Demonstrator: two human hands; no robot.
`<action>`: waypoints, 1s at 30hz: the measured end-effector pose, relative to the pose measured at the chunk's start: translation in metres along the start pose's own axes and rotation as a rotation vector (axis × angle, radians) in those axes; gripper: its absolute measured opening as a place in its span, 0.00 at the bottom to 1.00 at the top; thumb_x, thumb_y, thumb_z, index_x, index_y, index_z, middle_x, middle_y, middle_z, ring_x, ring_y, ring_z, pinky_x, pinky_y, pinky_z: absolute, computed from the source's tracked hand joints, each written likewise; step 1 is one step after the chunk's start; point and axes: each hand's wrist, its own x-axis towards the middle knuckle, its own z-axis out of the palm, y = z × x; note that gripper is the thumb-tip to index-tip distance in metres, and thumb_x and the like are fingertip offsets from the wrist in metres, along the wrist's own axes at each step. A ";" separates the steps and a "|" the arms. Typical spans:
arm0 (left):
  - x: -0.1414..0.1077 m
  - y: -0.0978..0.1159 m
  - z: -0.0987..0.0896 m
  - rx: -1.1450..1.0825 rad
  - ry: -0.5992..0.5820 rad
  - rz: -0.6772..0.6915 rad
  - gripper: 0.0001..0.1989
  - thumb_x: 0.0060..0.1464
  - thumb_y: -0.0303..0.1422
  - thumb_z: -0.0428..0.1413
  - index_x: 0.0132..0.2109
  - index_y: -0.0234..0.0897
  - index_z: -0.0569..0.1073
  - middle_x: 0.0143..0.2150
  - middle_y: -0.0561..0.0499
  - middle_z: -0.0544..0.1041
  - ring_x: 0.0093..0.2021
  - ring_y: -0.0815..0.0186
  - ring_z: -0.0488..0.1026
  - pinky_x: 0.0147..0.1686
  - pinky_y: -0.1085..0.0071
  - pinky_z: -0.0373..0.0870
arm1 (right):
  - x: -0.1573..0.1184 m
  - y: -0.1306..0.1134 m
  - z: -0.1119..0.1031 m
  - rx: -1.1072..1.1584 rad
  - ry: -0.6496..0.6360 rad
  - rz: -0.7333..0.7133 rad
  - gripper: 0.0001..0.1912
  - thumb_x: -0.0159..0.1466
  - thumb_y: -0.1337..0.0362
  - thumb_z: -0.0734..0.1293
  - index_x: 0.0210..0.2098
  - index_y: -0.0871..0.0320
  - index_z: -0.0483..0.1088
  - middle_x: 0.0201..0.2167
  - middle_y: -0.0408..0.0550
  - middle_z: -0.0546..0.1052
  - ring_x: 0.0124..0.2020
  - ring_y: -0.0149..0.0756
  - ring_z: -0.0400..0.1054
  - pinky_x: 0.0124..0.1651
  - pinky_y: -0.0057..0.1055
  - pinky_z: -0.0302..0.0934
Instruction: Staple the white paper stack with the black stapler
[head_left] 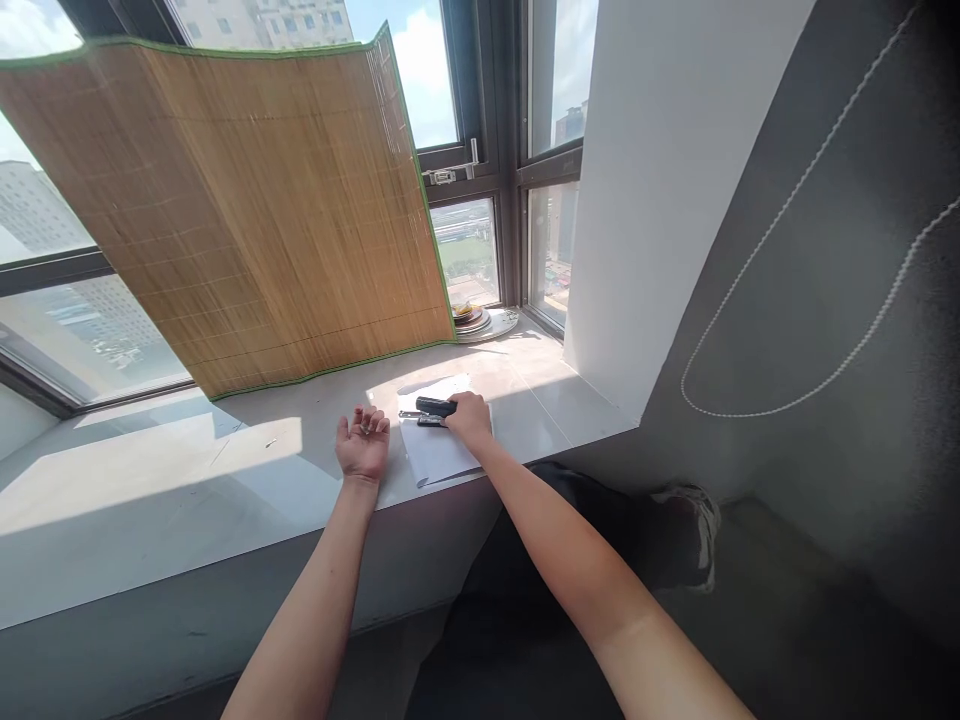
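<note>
My right hand [471, 418] is closed round the rear end of a black stapler [435, 408], whose free end points left. Under the stapler, white paper [435, 455] lies on the pale window sill [300, 490], near its front edge. To the left of the paper, my left hand [364, 442] rests palm up on the sill with its fingers curled loosely. It holds nothing that I can see, and it does not touch the stapler.
A bamboo mat [300, 210] with green edging leans against the window behind. Stacked round plates or mats [484, 323] sit in the sill's back corner. A white wall [652, 180] and a hanging beaded cord [772, 412] are on the right.
</note>
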 end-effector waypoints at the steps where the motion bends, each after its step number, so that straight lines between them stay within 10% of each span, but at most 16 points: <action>1: -0.001 -0.001 0.003 -0.015 -0.013 -0.033 0.22 0.75 0.42 0.41 0.40 0.36 0.73 0.29 0.53 0.62 0.27 0.69 0.63 0.28 0.73 0.66 | 0.001 0.001 0.001 -0.008 -0.001 -0.012 0.11 0.52 0.68 0.79 0.35 0.54 0.81 0.33 0.51 0.82 0.38 0.46 0.75 0.42 0.36 0.63; 5: -0.002 -0.005 0.009 -0.011 -0.012 -0.172 0.22 0.74 0.44 0.42 0.45 0.32 0.75 0.33 0.49 0.67 0.31 0.68 0.68 0.32 0.71 0.71 | -0.002 -0.006 0.000 -0.019 0.075 -0.145 0.16 0.57 0.61 0.80 0.45 0.54 0.79 0.42 0.52 0.81 0.48 0.49 0.72 0.49 0.40 0.64; 13: -0.006 -0.008 0.013 0.227 -0.008 -0.294 0.34 0.73 0.53 0.42 0.64 0.28 0.72 0.59 0.30 0.77 0.59 0.52 0.76 0.55 0.58 0.76 | -0.027 -0.038 0.009 -0.162 0.068 -0.910 0.08 0.75 0.62 0.65 0.49 0.55 0.76 0.51 0.54 0.78 0.53 0.45 0.66 0.54 0.41 0.56; 30: -0.012 -0.016 0.015 0.346 -0.123 -0.343 0.36 0.71 0.58 0.42 0.63 0.33 0.75 0.58 0.35 0.79 0.65 0.50 0.73 0.63 0.51 0.71 | -0.027 -0.043 0.011 -0.086 0.091 -0.850 0.09 0.73 0.67 0.64 0.38 0.55 0.77 0.39 0.49 0.79 0.46 0.42 0.66 0.50 0.39 0.53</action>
